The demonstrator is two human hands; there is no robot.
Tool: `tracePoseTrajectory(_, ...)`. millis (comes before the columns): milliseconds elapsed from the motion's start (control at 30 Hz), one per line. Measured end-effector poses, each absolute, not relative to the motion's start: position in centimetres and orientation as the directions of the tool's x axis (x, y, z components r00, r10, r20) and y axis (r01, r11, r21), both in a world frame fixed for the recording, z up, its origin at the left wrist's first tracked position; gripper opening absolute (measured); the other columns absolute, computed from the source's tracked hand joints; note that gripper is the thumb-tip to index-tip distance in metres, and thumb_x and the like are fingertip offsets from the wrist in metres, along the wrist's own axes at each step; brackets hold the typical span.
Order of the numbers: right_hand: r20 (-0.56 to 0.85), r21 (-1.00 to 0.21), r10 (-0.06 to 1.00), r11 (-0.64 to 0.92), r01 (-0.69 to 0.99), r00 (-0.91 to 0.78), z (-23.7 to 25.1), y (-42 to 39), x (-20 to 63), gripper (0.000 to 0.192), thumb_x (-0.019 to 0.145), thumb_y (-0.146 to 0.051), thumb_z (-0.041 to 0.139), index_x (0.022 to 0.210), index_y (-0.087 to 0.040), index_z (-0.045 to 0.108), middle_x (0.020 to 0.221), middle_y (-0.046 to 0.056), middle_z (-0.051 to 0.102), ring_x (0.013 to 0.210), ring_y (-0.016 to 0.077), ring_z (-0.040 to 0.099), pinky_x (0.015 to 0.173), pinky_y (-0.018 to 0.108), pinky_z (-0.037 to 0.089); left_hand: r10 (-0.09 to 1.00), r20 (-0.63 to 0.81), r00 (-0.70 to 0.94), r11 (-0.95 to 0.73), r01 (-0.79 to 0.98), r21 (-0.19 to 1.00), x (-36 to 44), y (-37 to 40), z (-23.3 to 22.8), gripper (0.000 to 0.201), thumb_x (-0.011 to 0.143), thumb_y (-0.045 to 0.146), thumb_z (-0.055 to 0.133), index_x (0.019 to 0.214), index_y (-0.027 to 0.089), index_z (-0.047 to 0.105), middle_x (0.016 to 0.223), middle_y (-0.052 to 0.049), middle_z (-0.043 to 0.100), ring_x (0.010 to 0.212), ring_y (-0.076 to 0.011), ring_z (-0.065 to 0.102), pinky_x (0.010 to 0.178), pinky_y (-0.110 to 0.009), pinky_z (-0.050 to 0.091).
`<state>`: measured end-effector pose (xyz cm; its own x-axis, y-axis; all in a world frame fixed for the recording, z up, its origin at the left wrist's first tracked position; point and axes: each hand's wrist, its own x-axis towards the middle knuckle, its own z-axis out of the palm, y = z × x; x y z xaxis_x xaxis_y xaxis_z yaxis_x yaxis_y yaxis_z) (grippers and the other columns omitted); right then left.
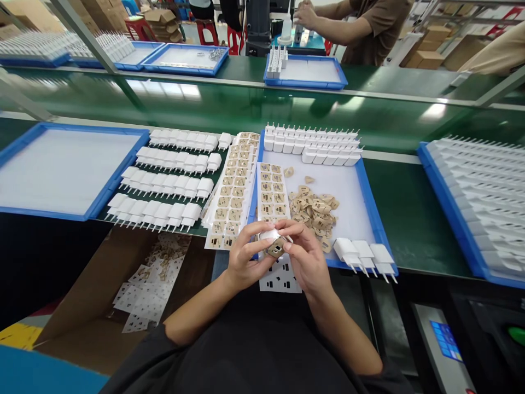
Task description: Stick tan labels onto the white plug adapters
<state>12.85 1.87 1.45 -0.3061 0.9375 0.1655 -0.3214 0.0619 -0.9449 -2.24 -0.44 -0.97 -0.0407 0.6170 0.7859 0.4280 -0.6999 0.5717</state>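
Note:
Both of my hands hold one small white plug adapter just in front of the bench edge. My left hand grips its left side. The fingers of my right hand press a tan sticker onto its face. Right behind my hands lies a sheet of tan stickers, partly over the edge of a blue tray. That tray holds a pile of loose tan pieces, rows of white adapters at the back and three adapters at its front right.
Rows of white adapters and another sticker sheet lie on the green bench to the left, beside a blue tray. A tray of adapters stands at right. Used sheets fill a cardboard box below. Another person works across the conveyor.

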Motion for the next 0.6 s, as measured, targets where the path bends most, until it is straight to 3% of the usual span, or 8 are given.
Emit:
tracePoseTrajectory(167, 0.347, -0.936, 0.891, 0.349, -0.047, -0.293, 2.7, 2.5, 14.0, 0.014, 0.093, -0.022, 0.064, 0.103, -0.029, 0.07, 0.111, 0.005, 0.07, 0.112, 0.0241, 0.064, 0.102, 0.046, 0.049, 0.668, 0.744, -0.021, -0.677, 0.4, 0.618, -2.3, -0.7, -0.7, 0.046, 0.083, 0.014, 0.079, 0.121, 0.026, 0.057, 0.121, -0.01, 0.067, 0.113, -0.0223, 0.069, 0.091, -0.039, 0.062)
tracePoseTrajectory(267, 0.557, -0.782, 0.79, 0.603, 0.158, -0.257, 3.2, 2.3, 14.2, 0.016, 0.09, -0.015, 0.067, 0.096, -0.03, 0.07, 0.106, 0.004, 0.07, 0.103, 0.0238, 0.065, 0.094, 0.045, 0.051, 0.716, 0.697, -0.035, -0.641, 0.36, 0.677, -2.3, -0.8, -0.7, 0.043, 0.083, 0.017, 0.079, 0.121, 0.024, 0.059, 0.12, -0.011, 0.069, 0.113, -0.0233, 0.07, 0.093, -0.039, 0.061)
tracePoseTrajectory(367, 0.671, -0.661, 0.664, 0.738, 0.14, -0.33, 3.1, 2.2, 15.0, 0.013, 0.089, -0.018, 0.068, 0.096, -0.029, 0.068, 0.093, 0.003, 0.07, 0.091, 0.0232, 0.067, 0.083, 0.043, 0.055, 0.8, 0.596, -0.069, -0.559, 0.276, 0.782, -2.5, -0.8, -1.0, 0.042, 0.084, 0.019, 0.078, 0.121, 0.022, 0.06, 0.119, -0.012, 0.071, 0.113, -0.0244, 0.07, 0.097, -0.04, 0.058)
tracePoseTrajectory(467, 0.605, -0.739, 0.774, 0.633, 0.231, -0.186, 2.3, 3.2, 16.5, 0.01, 0.094, -0.021, 0.062, 0.101, -0.027, 0.066, 0.087, 0.002, 0.07, 0.085, 0.0217, 0.069, 0.076, 0.039, 0.057, 0.86, 0.502, -0.093, -0.473, 0.223, 0.852, -2.7, -0.9, -1.4, 0.043, 0.082, 0.019, 0.08, 0.12, 0.023, 0.061, 0.119, -0.011, 0.071, 0.117, -0.0258, 0.068, 0.099, -0.041, 0.056)
tracePoseTrajectory(533, 0.519, -0.733, 0.851, 0.491, 0.471, -0.08, 1.8, 4.3, 17.6, 0.016, 0.096, -0.026, 0.062, 0.111, -0.026, 0.066, 0.099, 0.006, 0.073, 0.096, 0.0246, 0.07, 0.085, 0.044, 0.058, 0.889, 0.446, -0.1, -0.422, 0.195, 0.885, -2.8, -1.0, -1.6, 0.043, 0.081, 0.019, 0.081, 0.12, 0.023, 0.061, 0.119, -0.011, 0.07, 0.118, -0.0261, 0.067, 0.099, -0.04, 0.056)
tracePoseTrajectory(600, 0.465, -0.641, 0.88, 0.41, 0.649, -0.096, 1.7, 5.1, 18.2, 0.027, 0.096, -0.033, 0.062, 0.121, -0.024, 0.066, 0.122, 0.012, 0.07, 0.116, 0.0309, 0.065, 0.099, 0.053, 0.053, 0.918, 0.385, -0.1, -0.368, 0.153, 0.917, -2.8, -1.0, -1.6, 0.043, 0.082, 0.02, 0.08, 0.12, 0.024, 0.061, 0.122, -0.011, 0.068, 0.119, -0.0251, 0.066, 0.099, -0.038, 0.056)
